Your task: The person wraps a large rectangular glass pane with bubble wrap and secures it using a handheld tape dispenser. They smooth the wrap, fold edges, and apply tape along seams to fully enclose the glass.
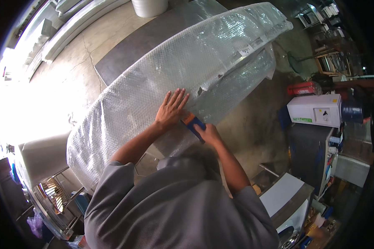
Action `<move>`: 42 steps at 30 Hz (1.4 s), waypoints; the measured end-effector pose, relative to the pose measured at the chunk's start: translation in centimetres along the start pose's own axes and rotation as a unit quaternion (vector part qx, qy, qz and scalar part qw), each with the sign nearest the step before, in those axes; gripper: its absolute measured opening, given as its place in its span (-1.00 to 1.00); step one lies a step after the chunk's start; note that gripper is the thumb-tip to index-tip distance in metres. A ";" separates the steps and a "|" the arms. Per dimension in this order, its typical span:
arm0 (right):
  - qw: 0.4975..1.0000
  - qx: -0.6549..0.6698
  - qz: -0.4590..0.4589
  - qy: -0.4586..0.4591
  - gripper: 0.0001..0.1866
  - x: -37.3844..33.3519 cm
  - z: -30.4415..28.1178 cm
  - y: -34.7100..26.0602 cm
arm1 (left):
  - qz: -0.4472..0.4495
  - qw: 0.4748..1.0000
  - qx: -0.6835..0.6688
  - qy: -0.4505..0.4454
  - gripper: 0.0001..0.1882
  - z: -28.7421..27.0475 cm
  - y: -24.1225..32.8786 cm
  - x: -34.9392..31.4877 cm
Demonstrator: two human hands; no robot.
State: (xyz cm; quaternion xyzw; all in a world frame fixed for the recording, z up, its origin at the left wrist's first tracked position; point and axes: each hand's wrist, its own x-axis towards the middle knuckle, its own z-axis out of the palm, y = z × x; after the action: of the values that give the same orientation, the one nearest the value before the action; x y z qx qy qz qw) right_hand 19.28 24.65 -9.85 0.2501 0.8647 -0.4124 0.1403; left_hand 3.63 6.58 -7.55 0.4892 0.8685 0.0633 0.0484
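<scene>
A long, flat item wrapped in bubble wrap (153, 70) lies slantwise in front of me. My left hand (170, 110) rests on the wrap with its fingers stretched out. Close beside it, my right hand (210, 133) grips a blue and orange hand tool (194, 125). The tool's orange end points toward my left hand at the near edge of the wrap; its exact kind I cannot make out. A loose flap of bubble wrap (237, 89) hangs along the near side, and a white label (246, 50) sits higher up on the wrap.
Beyond the wrapped item lies a dark flat sheet (133, 54), with a white roll (149, 6) behind it. On the right, a white boxy appliance (313, 110) stands on a dark cabinet (307, 145). A metal-framed rack (56, 195) is at the lower left.
</scene>
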 end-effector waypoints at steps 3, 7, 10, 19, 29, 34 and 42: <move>0.984 -0.166 -0.020 -0.063 -0.33 1.5 -2.2 -3.4 | -0.006 0.999 0.009 0.032 -0.24 0.8 -0.1 0.1; 0.970 -0.194 -0.051 -0.138 -0.40 2.3 -5.4 -5.5 | -0.017 0.997 0.058 0.040 -0.24 1.2 0.1 0.5; 0.988 -0.092 -0.079 -0.096 -0.34 0.5 -7.9 -3.1 | -0.012 0.998 0.053 0.015 -0.21 0.2 0.3 0.9; 0.965 0.237 -0.116 -0.003 -0.34 -6.3 -17.2 10.6 | -0.252 0.753 -0.608 -0.028 -0.40 -3.9 14.9 7.3; 0.957 0.214 -0.196 0.029 -0.32 -1.8 -34.2 16.7 | -0.256 0.751 -0.603 -0.082 -0.63 -6.8 25.6 24.6; 0.969 0.162 -0.158 0.104 -0.33 2.2 -38.6 18.0 | -0.255 0.843 -0.469 0.059 -0.75 -6.7 23.6 34.8; 0.957 0.172 -0.118 0.201 -0.35 15.9 -46.7 20.1 | -0.204 0.909 -0.230 0.280 -0.78 -6.3 15.5 56.8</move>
State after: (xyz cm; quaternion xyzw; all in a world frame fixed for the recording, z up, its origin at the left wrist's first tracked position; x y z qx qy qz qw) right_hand 15.31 76.97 -0.93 0.2445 0.8144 -0.5096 -0.1314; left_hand -13.61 62.76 -0.14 0.2388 0.8885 0.3848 -0.0734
